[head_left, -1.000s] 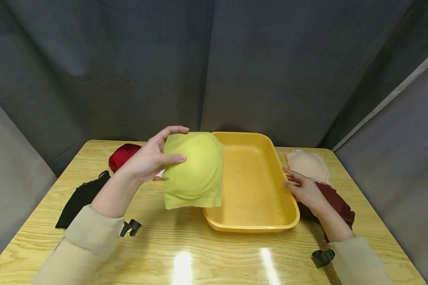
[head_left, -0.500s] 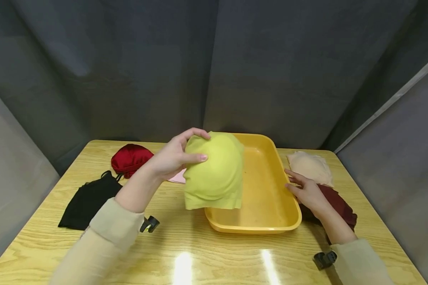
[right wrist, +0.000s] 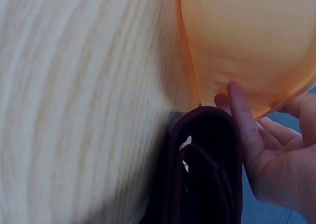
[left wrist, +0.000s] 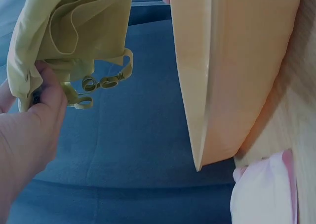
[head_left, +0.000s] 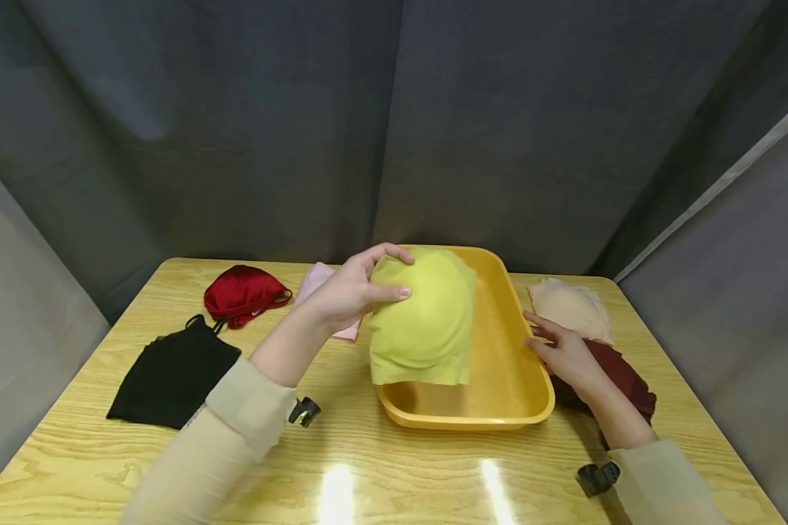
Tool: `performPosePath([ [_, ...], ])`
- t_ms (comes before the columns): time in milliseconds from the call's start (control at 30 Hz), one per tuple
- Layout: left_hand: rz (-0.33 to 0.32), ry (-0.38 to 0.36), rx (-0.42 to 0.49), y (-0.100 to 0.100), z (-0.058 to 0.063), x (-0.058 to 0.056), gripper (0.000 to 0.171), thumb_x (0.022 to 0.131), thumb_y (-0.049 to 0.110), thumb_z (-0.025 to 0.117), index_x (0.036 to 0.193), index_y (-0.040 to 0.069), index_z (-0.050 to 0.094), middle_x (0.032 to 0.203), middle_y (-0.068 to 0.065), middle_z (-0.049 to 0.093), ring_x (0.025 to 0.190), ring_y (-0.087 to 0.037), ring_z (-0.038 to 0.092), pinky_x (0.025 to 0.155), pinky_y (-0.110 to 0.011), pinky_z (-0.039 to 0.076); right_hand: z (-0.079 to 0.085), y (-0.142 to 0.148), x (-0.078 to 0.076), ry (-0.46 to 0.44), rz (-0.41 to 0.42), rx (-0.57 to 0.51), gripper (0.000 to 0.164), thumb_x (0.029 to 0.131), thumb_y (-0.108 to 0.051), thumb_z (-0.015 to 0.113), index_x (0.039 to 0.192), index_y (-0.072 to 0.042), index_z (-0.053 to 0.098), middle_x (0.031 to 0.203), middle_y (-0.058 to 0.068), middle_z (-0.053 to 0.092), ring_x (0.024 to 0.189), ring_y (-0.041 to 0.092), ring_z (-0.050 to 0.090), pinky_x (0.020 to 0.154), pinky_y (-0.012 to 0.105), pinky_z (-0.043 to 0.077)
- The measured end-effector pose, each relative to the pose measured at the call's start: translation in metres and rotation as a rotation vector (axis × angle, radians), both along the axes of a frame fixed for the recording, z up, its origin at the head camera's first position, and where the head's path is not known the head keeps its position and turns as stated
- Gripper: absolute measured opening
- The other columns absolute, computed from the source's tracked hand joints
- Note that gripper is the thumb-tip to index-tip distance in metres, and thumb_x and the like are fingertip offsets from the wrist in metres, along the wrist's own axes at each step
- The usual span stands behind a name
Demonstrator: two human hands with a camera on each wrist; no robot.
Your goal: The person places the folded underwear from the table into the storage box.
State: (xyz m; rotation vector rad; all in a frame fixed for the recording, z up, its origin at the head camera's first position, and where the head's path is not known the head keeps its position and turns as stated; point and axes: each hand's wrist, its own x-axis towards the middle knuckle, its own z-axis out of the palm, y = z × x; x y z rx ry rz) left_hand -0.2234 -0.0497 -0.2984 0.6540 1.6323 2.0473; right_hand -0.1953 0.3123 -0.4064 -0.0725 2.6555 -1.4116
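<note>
A folded yellow-green bra [head_left: 423, 317], cup side facing me, is held by my left hand [head_left: 361, 284] over the left side of a yellow plastic basin [head_left: 473, 421]. The thumb lies on the cup and the fingers go behind the fabric. In the left wrist view the bra's [left wrist: 94, 31] strap loops dangle below its folds. My right hand [head_left: 568, 354] rests on the basin's right side. In the right wrist view its fairly straight fingers [right wrist: 239, 100] touch the outer wall, beside a folded dark maroon garment [right wrist: 210, 115].
On the wooden table [head_left: 341, 452], a red satin bra [head_left: 239, 292], a black strappy top [head_left: 174, 375] and a folded pink garment [head_left: 315, 281] lie to the left. A beige bra [head_left: 571, 306] lies at the right, behind the maroon one. Grey curtains [head_left: 269, 131] stand behind.
My left hand has carried the yellow-green bra rightward, from beside the basin to over its left part, uncovering the red and pink garments. My right hand stays at the basin's side.
</note>
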Motion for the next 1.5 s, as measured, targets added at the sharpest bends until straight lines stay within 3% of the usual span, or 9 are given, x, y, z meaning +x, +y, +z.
performPosePath([
  [100,-0.009,-0.023,0.009,0.007,-0.006,-0.003,0.038,0.086,-0.012,0.057,0.116,0.011,0.049,0.103,-0.009,0.056,0.083,-0.018,0.061,0.063,-0.027,0.055,0.000,-0.001,0.000,-0.002,0.001,-0.002,0.059,0.097,-0.022,0.053,0.149,-0.010,0.026,0.135,0.031,0.042,0.072,0.012,0.057,0.058,0.025,0.051],
  [433,0.028,-0.077,-0.042,0.027,-0.033,-0.015,0.039,0.085,-0.010,0.061,0.115,0.011,0.050,0.106,-0.007,0.053,0.074,-0.016,0.061,0.057,-0.023,0.051,0.000,-0.002,0.001,0.000,-0.009,0.012,0.059,0.097,-0.022,0.053,0.149,-0.009,0.028,0.135,0.031,0.043,0.085,0.018,0.060,0.062,0.025,0.053],
  [600,0.028,-0.106,-0.026,0.035,-0.046,-0.018,0.039,0.085,-0.012,0.059,0.116,0.009,0.048,0.102,-0.008,0.055,0.076,-0.016,0.062,0.060,-0.025,0.053,0.000,-0.002,0.001,-0.004,-0.010,0.016,0.059,0.098,-0.022,0.052,0.149,-0.010,0.027,0.136,0.030,0.041,0.093,0.023,0.060,0.065,0.025,0.054],
  [733,0.030,-0.115,-0.041,0.040,-0.057,-0.019,0.038,0.085,-0.011,0.060,0.116,0.008,0.049,0.110,-0.008,0.051,0.077,-0.017,0.061,0.060,-0.025,0.053,0.000,-0.003,0.001,-0.012,-0.012,0.017,0.059,0.098,-0.022,0.052,0.149,-0.011,0.026,0.136,0.030,0.041,0.091,0.023,0.060,0.064,0.025,0.054],
  [900,0.032,-0.098,-0.102,0.049,-0.073,-0.020,0.039,0.085,-0.009,0.062,0.118,0.006,0.049,0.125,-0.010,0.041,0.079,-0.017,0.059,0.060,-0.024,0.052,0.000,-0.003,0.001,-0.020,-0.013,0.007,0.059,0.098,-0.022,0.052,0.150,-0.011,0.026,0.137,0.030,0.040,0.089,0.021,0.059,0.064,0.025,0.053],
  [1067,0.035,-0.104,-0.146,0.058,-0.088,-0.021,0.040,0.083,-0.010,0.063,0.118,0.004,0.051,0.127,-0.011,0.042,0.082,-0.018,0.058,0.062,-0.025,0.051,0.000,-0.002,0.001,-0.022,-0.012,0.002,0.060,0.098,-0.023,0.052,0.150,-0.011,0.026,0.137,0.031,0.040,0.090,0.022,0.059,0.064,0.025,0.053],
  [1233,0.043,-0.100,-0.224,0.065,-0.095,-0.020,0.039,0.081,-0.010,0.065,0.115,0.006,0.054,0.128,-0.012,0.043,0.086,-0.019,0.058,0.066,-0.026,0.053,0.001,-0.002,0.001,-0.027,-0.013,-0.002,0.060,0.098,-0.023,0.052,0.150,-0.011,0.026,0.137,0.031,0.039,0.090,0.021,0.059,0.065,0.024,0.053],
  [1500,0.070,-0.007,-0.359,0.070,-0.106,-0.021,0.040,0.076,-0.006,0.073,0.109,0.010,0.060,0.135,-0.009,0.042,0.111,-0.023,0.044,0.078,-0.026,0.047,0.000,-0.002,0.001,-0.032,-0.009,-0.018,0.060,0.098,-0.022,0.052,0.150,-0.011,0.025,0.137,0.031,0.039,0.083,0.017,0.059,0.062,0.025,0.053],
])
